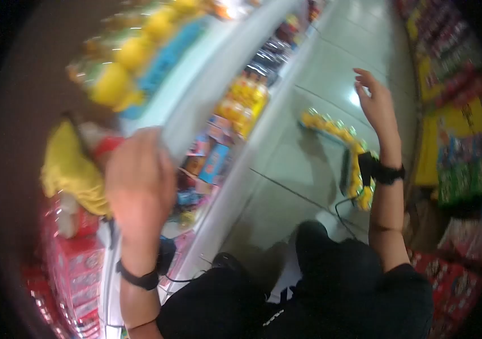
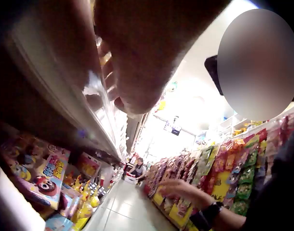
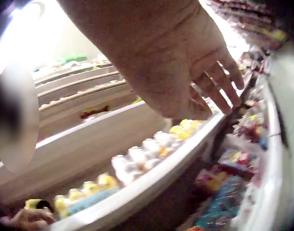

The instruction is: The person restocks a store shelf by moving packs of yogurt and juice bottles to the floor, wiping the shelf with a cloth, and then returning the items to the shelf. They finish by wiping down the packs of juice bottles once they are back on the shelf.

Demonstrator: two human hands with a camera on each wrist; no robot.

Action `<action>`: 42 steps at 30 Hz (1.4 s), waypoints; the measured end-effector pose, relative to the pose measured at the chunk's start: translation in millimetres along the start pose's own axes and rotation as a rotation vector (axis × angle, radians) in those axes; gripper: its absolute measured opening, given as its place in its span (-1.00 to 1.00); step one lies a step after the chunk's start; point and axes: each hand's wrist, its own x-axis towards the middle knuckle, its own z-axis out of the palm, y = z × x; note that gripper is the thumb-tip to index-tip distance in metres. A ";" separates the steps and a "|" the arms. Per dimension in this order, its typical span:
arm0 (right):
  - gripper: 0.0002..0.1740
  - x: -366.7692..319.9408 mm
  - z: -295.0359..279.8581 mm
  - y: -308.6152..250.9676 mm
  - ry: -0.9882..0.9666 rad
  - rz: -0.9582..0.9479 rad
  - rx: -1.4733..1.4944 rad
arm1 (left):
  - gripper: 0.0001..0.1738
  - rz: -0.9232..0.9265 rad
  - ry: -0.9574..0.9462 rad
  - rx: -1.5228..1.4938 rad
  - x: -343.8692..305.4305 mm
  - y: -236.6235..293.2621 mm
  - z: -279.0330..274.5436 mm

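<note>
My left hand (image 1: pixel 142 181), blurred, is over the left shelf's edge, beside a yellow cloth-like thing (image 1: pixel 71 164) and close to a red package. What its fingertips do is hidden; I cannot tell whether they hold anything. In the right wrist view the same left hand (image 3: pixel 33 217) shows small at the lower left, near a yellow-and-black item (image 3: pixel 38 204). My right hand (image 1: pixel 375 104) hangs in the air above the aisle, fingers loosely bent and nothing in them. Below it, yellow toys in clear packaging (image 1: pixel 360 169) lie on the floor in an angled row.
Yellow toys (image 1: pixel 119 68) in a blue tray stand on the upper left shelf. Lower down are small boxes (image 1: pixel 214 164) and yellow packs (image 1: pixel 243 107). Hanging snack packets (image 1: pixel 467 181) line the right side. Far along the aisle is a person (image 2: pixel 138 167); another, face blurred, is close by.
</note>
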 end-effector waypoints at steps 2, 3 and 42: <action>-0.57 -18.8 7.1 53.6 -0.196 0.159 -0.142 | -0.65 -0.005 -0.018 0.014 3.1 -0.5 -9.2; -0.51 -26.3 25.4 85.6 -0.324 0.254 -0.212 | -0.64 -0.026 -0.026 0.032 3.4 1.3 -6.8; -0.05 134.7 24.5 -261.8 -0.438 -1.287 0.078 | -0.31 -0.503 0.182 -0.614 2.2 -3.6 -21.6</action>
